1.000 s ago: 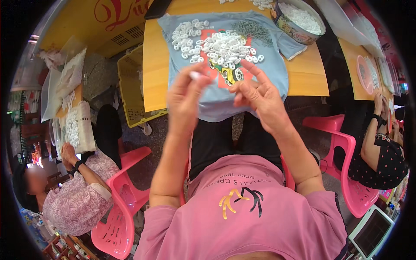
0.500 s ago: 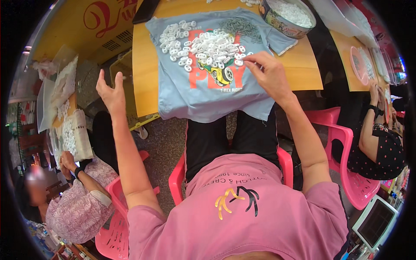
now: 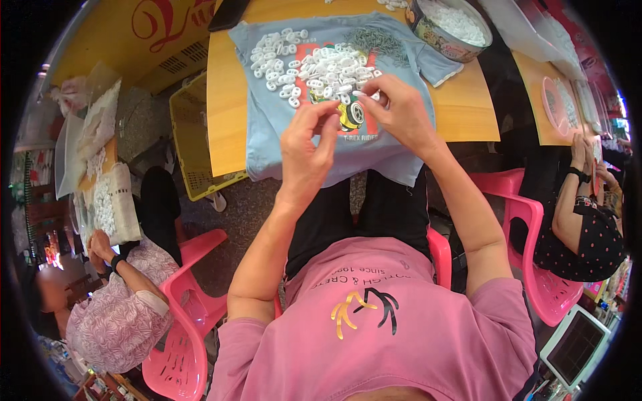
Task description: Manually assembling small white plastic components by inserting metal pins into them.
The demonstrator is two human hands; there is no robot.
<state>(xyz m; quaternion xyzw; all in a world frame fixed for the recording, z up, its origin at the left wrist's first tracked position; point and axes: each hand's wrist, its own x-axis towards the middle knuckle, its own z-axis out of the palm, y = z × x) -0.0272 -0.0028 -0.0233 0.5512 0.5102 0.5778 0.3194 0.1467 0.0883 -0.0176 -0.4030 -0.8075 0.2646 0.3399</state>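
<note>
My right hand (image 3: pixel 405 113) pinches a small white plastic piece (image 3: pixel 360 94) between thumb and fingertips, over the front of a heap of white two-holed oval pieces (image 3: pixel 331 67). My left hand (image 3: pixel 306 148) is raised just left of it, thumb and index finger curved toward each other with a small gap. I see nothing between them. The heap lies on a light blue printed T-shirt (image 3: pixel 281 144) spread over the table. Left of the heap is a looser group of the same pieces (image 3: pixel 269 65). Small grey metal parts, apparently springs (image 3: pixel 378 45), lie behind it at the right.
A round tin (image 3: pixel 445 50) full of white pieces stands at the table's back right. A yellow crate (image 3: pixel 190 137) is on the floor at the left. Co-workers sit on pink chairs at both sides, one hand pair (image 3: pixel 100 248) left, another (image 3: pixel 583 152) right.
My left hand has swung in from beyond the table's left edge to beside my right hand, its fingers drawing together. My right hand has moved slightly left and now shows a white piece.
</note>
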